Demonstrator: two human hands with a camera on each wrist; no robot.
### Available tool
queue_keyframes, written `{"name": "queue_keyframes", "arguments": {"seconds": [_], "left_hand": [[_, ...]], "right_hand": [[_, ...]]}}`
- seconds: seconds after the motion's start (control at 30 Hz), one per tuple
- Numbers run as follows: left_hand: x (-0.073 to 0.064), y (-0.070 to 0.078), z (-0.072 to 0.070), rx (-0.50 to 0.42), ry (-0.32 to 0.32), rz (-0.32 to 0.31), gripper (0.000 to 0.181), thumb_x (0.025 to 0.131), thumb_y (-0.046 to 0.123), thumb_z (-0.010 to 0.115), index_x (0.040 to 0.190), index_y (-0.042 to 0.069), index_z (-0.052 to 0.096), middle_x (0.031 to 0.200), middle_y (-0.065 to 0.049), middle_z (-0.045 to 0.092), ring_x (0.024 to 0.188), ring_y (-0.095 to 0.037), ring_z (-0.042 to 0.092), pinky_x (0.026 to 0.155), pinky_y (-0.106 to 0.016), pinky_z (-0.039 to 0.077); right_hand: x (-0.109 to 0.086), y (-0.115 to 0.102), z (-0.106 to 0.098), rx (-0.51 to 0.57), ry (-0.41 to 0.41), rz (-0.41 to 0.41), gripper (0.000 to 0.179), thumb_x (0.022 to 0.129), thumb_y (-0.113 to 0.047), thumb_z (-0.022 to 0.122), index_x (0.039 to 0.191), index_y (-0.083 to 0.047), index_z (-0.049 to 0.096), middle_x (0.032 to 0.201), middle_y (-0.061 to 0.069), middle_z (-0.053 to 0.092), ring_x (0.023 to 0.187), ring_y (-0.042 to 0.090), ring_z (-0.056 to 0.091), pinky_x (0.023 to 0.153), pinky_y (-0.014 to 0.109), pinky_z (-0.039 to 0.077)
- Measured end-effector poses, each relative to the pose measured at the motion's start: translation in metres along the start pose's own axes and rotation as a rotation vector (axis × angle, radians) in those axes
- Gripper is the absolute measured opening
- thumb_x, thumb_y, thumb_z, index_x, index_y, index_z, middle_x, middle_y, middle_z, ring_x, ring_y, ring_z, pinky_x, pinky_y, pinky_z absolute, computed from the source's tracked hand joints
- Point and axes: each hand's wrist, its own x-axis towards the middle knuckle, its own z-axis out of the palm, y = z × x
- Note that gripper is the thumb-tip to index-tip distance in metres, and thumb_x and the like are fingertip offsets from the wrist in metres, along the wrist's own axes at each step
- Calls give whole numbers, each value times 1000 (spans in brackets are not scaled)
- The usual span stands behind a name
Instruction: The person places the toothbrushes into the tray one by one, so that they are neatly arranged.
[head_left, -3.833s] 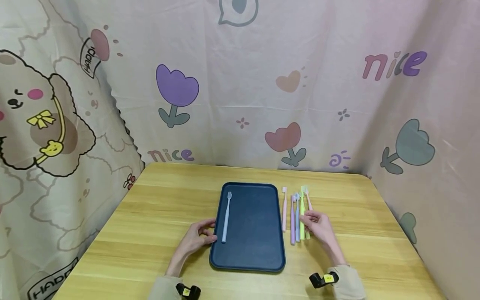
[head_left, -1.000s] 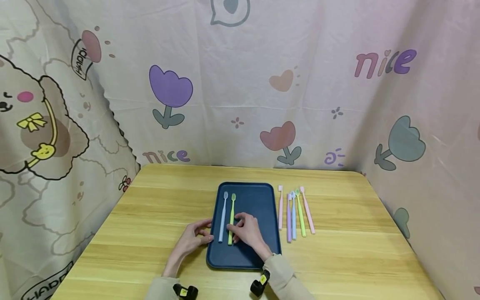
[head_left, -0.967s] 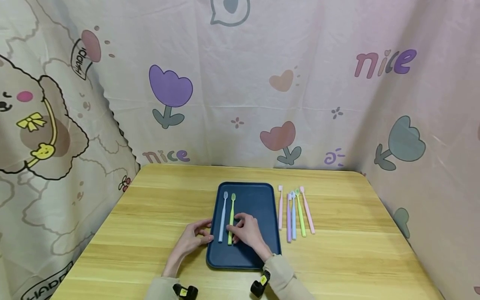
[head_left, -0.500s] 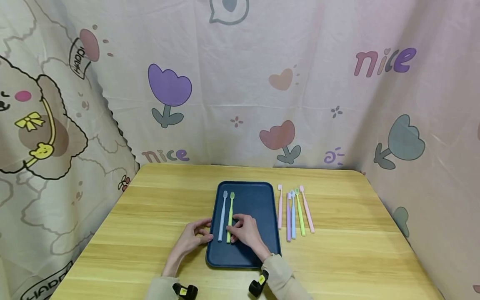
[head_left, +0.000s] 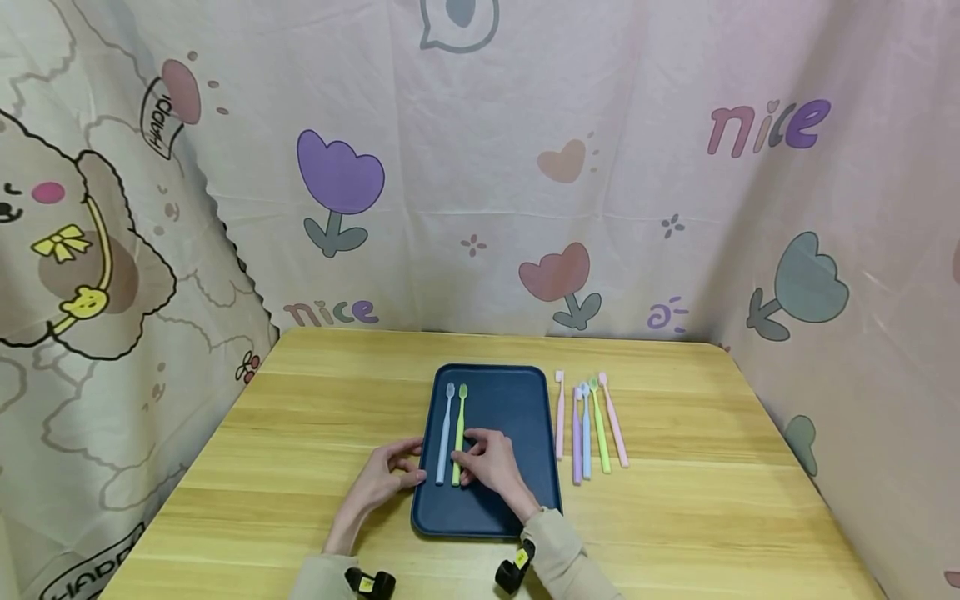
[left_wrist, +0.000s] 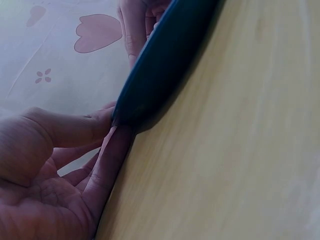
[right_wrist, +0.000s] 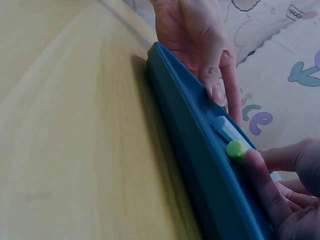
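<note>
A dark blue tray (head_left: 517,408) lies on the wooden table. My left hand (head_left: 386,477) holds its left rim, the thumb and fingers meeting at the edge in the left wrist view. On the tray's left side a light blue toothbrush (head_left: 444,446) lies lengthwise, bristle head at the far end. Close to its right, nearly parallel, is a yellow-green toothbrush (head_left: 461,417). My right hand (head_left: 493,463) pinches that one by the lower handle between thumb and fingers. In the right wrist view the green handle end (right_wrist: 236,150) shows at the fingertips, beside the pale blue handle (right_wrist: 229,129).
To the right of the tray several toothbrushes lie side by side: a pink one (head_left: 560,421), a purple one (head_left: 577,446), a blue one (head_left: 587,442), a green one (head_left: 602,437) and another pink one (head_left: 615,429). A patterned curtain (head_left: 465,167) hangs behind the table (head_left: 337,383).
My right hand has gone from the toothbrushes at the right to the tray with a yellow-green toothbrush, then edged it slightly left toward the light blue one. My left hand keeps to the rim.
</note>
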Motion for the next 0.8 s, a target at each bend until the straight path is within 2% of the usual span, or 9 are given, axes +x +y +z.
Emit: {"name": "queue_keyframes", "arguments": {"seconds": [0.43,0.6,0.8], "left_hand": [[-1,1,-2,-1,-20,17,62,87,1,72,142,-14,47,126,-32,58,83,-8,61,68,-19,49],[-1,-1,-2,-2,-9,-5,62,87,1,73,142,-12,48,126,-30,59,83,-9,61,68,-19,49],[-1,0,-2,-11,-12,1,62,87,1,73,142,-12,48,126,-30,59,83,-10,62,68,-19,49]], "right_hand": [[0,1,-1,30,-16,26,54,90,-12,74,137,7,55,76,16,75,49,13,68,54,31,58],[0,1,-1,25,-20,30,54,90,-13,74,137,6,56,75,15,75,50,15,69,54,31,58],[1,0,-1,23,-15,28,53,91,-14,74,137,6,56,74,15,75,51,17,69,54,31,58]]}}
